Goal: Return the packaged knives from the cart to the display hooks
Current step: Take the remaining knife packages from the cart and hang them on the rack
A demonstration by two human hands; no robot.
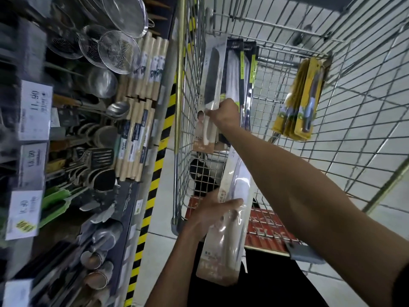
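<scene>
Care needed: right grip (224,114), pinching the cleaver pack (212,69), should lift it clear of the cart (190,85) mesh while left grip (210,216) holds a second pack (223,258).

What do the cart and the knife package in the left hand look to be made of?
Cart: bare silvery metal wire, judging by its thin shiny grid. Knife package in the left hand: clear glossy plastic, probably over printed card; reflections streak it and a white handle shows through.

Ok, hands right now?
Left hand: holds a knife pack.
Right hand: grips a cleaver pack in the cart.
</scene>
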